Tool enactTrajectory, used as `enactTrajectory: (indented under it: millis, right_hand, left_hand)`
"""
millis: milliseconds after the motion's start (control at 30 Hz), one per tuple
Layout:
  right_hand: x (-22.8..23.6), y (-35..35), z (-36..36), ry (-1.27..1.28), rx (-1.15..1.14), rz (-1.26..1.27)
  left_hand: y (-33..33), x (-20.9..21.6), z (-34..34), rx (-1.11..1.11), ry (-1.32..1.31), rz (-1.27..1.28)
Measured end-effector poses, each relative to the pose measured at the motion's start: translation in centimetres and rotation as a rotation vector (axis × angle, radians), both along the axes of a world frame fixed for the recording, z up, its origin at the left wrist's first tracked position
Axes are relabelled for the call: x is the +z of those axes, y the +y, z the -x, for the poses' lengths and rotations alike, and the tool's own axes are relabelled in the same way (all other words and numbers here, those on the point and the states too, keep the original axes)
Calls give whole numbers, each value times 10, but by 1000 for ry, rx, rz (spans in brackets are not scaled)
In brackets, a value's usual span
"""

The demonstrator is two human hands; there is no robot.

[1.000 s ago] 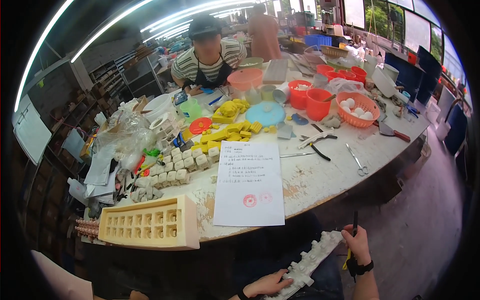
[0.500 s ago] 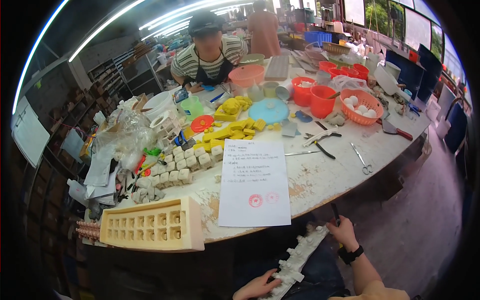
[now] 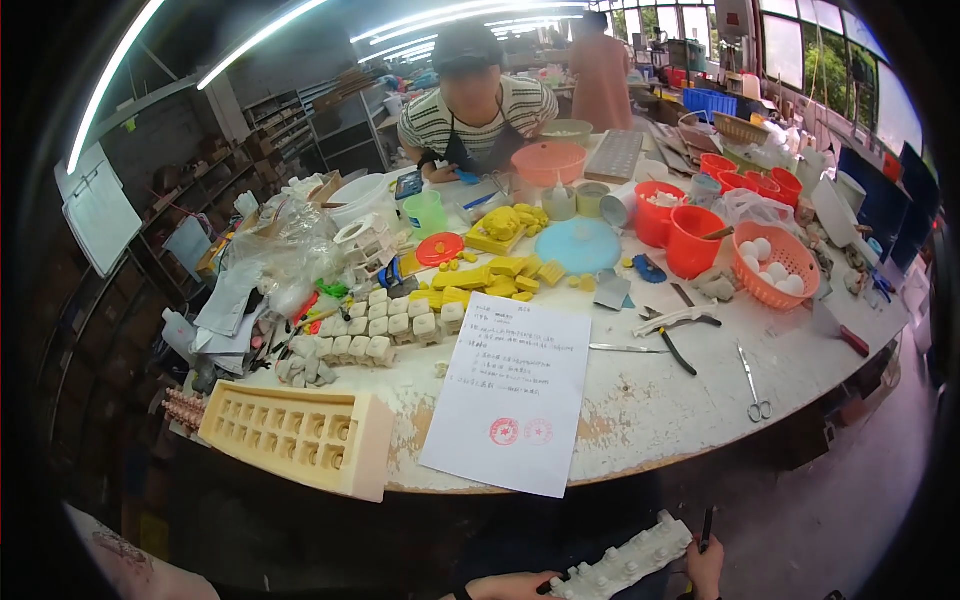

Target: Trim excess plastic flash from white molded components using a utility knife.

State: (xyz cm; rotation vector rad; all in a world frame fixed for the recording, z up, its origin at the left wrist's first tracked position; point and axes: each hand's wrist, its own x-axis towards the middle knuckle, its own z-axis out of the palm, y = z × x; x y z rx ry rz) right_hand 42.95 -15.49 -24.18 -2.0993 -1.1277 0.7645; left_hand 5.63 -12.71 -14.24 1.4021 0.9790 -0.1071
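The long, lumpy white piece point(image 3: 632, 562) is low down, just off the near edge of the big white table, in front of the person who sits there. Its right end tips up higher than its left. The left hand point(image 3: 508, 586) is closed on the left end of it, and part of that hand goes out of sight at the bottom. The right hand point(image 3: 706, 570) is beside the other end, with its fingers clamped around a thin black stick point(image 3: 707, 527) that points up. I can't tell if that hand touches the white piece too. Above them, a white sheet of paper point(image 3: 515, 410) with writing and two red round stamps lies on the worn, chipped white table point(image 3: 640, 425), and its bottom corner pokes over the edge. To the left is a cream-coloured block with square holes point(image 3: 372, 445) in two rows. Behind it sit rows of small whitish cubes point(image 3: 400, 327), then bright yellow lumps and bars point(image 3: 505, 268) near a flat, round, light blue disc point(image 3: 580, 245). On the right lie silver scissors point(image 3: 755, 385), and past them is an orange plastic basket point(image 3: 803, 292) with white balls point(image 3: 775, 272) in it. A tall red plastic cup point(image 3: 692, 243) stands next to the basket. Across the table, a person in a striped top point(image 3: 480, 115) leans in.
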Motion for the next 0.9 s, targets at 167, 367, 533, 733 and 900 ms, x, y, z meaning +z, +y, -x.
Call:
enactTrajectory:
  millis: [167,367,533,733,900]
  right_hand:
    - [-40,-7,-21,252,-139,91]
    - [-18,1,-28,257,-182,114]
    - [0,-3,-17,-21,-76,101]
    - [13,-2,-17,183,-134,80]
    - [100,49,-3,281,-212,-300]
  left_hand:
    - [17,15,-19,-106,35,-37]
    - [44,39,-40,-110,105,104]
    - [34,-6,-27,-207,44,92]
    - [13,-35,-7,-208,35,40]
    - [3,-42,10,-117,88,82]
